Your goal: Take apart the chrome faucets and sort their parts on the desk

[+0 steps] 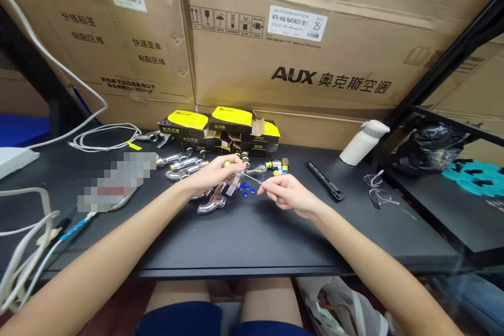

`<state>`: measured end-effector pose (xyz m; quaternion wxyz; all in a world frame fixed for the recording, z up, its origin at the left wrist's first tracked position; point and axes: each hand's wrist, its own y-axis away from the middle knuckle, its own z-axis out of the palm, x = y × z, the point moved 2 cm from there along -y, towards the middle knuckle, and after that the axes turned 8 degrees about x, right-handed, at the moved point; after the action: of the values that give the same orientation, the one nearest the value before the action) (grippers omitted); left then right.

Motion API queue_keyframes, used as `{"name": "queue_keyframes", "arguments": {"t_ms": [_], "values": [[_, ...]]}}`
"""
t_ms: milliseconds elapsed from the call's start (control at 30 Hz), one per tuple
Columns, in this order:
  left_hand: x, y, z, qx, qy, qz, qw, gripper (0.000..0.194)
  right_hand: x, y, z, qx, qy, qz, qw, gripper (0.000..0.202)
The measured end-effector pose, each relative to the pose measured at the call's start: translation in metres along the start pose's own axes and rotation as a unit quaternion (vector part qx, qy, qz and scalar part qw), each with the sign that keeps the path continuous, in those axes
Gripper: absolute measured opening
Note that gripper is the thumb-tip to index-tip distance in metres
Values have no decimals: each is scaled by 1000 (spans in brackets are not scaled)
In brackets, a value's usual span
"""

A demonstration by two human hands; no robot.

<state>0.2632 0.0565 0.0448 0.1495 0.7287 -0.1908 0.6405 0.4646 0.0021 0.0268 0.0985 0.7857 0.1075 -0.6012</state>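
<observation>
My left hand point(214, 172) is closed around a chrome faucet handle point(233, 185), its flat lever hanging below the fingers; a bit of yellow shows at the grip. Between the pinched fingers of my right hand point(289, 193) is a thin metal rod point(252, 178), which looks like a hex key. Its far end reaches the piece in my left hand. Several small blue caps point(245, 195) lie on the table just under the rod. Chrome faucet spouts point(212, 203) rest beside and behind my left hand. Beyond my right hand are chrome valve parts with yellow ends point(281, 165).
Black and yellow boxes point(230, 119) are stacked at the back against large cartons point(295, 58). To the right are a black marker-like object point(325, 181), a white bottle point(364, 143) and glasses point(380, 197). A white cable point(103, 134) coils at left.
</observation>
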Motion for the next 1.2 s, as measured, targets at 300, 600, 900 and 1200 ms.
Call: {"name": "queue_keyframes", "arguments": {"t_ms": [300,600,900,1200], "values": [[-4,-1,1,36,-17,-30,999,26,-7,8,3,184,183,-220,940,24],[0,2,10,65,-74,37,994,25,2,-3,-2,17,-14,-25,999,39],[0,2,10,66,-69,-4,995,25,2,3,3,127,119,-150,973,23],[3,5,13,61,-103,-11,993,24,-6,4,4,131,189,-182,956,24]]}}
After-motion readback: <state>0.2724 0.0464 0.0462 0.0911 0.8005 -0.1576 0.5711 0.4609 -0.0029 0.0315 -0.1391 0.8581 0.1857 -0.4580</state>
